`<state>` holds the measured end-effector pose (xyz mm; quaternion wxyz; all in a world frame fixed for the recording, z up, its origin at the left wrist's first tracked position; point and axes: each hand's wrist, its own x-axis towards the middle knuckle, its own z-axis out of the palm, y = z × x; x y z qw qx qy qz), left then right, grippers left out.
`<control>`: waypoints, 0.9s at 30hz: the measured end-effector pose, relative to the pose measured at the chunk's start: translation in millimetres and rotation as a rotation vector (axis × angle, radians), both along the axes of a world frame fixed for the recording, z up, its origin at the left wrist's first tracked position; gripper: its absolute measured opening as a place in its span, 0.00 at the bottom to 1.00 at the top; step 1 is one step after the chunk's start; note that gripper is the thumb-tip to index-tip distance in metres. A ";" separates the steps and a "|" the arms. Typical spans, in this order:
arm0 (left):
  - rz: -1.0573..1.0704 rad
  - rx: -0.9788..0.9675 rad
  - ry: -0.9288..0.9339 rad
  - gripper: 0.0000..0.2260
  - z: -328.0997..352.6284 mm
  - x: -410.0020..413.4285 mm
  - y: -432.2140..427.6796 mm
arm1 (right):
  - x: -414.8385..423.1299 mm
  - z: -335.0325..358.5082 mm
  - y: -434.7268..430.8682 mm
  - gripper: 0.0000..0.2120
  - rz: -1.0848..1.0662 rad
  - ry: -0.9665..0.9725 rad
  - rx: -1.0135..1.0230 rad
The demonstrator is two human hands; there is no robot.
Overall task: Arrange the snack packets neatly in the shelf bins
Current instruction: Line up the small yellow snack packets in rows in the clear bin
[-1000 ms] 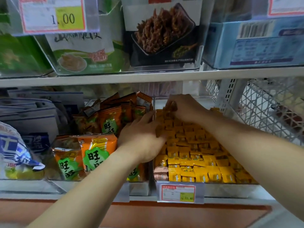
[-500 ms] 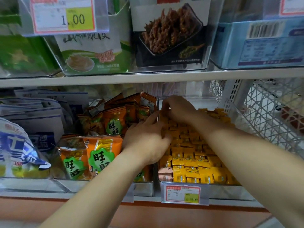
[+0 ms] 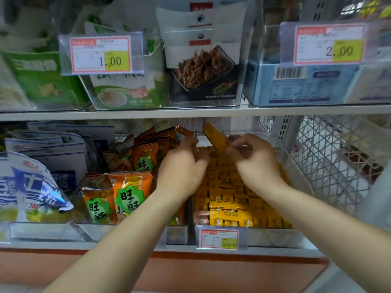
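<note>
In the head view, the right hand (image 3: 254, 159) has lifted off the yellow pile, its fingers pinching one yellow packet (image 3: 215, 138) above the clear bin (image 3: 273, 237). The left hand (image 3: 182, 166) is blurred, so I cannot tell its grip. It looks like a stray packet is being reseated.

Small yellow packets (image 3: 230, 208) filled the clear right bin (image 3: 275, 236), mostly in flat rows, with one pinkish packet (image 3: 201, 217) at the front left corner. One yellow packet (image 3: 215, 138) was raised above the back of the pile — tilted, blurred, pinched by the right hand (image 3: 254, 161). Orange packets (image 3: 129, 195) stood upright, some leaning, in the neighbouring bin (image 3: 127, 231).
</note>
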<state>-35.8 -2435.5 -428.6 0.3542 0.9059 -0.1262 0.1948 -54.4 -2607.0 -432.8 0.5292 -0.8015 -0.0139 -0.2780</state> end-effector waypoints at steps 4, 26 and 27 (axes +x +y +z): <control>-0.183 -0.456 0.328 0.18 13.5 -4.1 -10.9 | -40.6 1.2 12.2 0.08 0.192 0.012 0.031; 0.034 0.519 -0.129 0.17 -20.6 -1.8 9.9 | 103.5 -20.0 1.8 0.16 0.060 0.129 -0.110; 0.038 0.513 -0.130 0.17 -21.9 -1.5 10.2 | 106.9 -21.5 2.7 0.15 0.088 0.144 -0.170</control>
